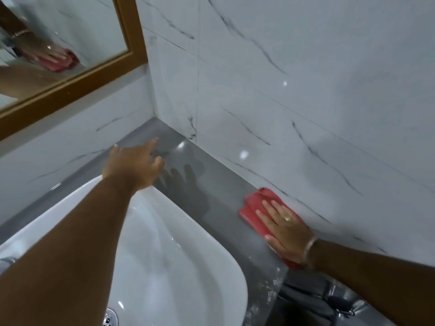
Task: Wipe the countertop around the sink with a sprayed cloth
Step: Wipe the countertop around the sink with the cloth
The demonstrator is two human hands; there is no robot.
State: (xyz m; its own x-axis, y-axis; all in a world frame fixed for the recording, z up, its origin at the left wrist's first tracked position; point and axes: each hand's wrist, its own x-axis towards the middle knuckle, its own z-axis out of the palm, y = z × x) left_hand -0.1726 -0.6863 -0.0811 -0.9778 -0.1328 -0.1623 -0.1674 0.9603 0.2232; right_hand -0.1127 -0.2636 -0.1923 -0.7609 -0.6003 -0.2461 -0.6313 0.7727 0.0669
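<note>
Our right grip [281,225] lies flat and pressed on the red cloth [253,208], fingers spread, palm down; it does not clench the cloth, it pins it to the tabletop [211,184]. Our left grip [135,164] is released and holds nothing, with fingers loosely apart, above the back corner of the tabletop near the sink rim.

The largest thing is the wall [306,78]: glossy white tiles with thin dark veins, smooth and shining. The mirror [70,31], in a wooden frame, shows the cloth and hand again. Next is the sink [188,255], white, rounded, glazed, with a metal drain [109,318] at the bottom. The tabletop is a narrow grey strip, polished, running between sink and wall; near its front edge we see pale specks, maybe dust or dried drops. The cloth is folded flat, soft, and touches the foot of the wall on the right side of the sink.

To do this stroke well, we think we should hold the pressure even under the whole palm and draw the cloth along the strip toward the back corner, with its edge against the wall joint, where dirt likes to collect. The strip is narrow, so one or two long passes may cover it. The left grip should move away from the corner, or it will block the path. The speckled front edge probably needs a pass of its own.
</note>
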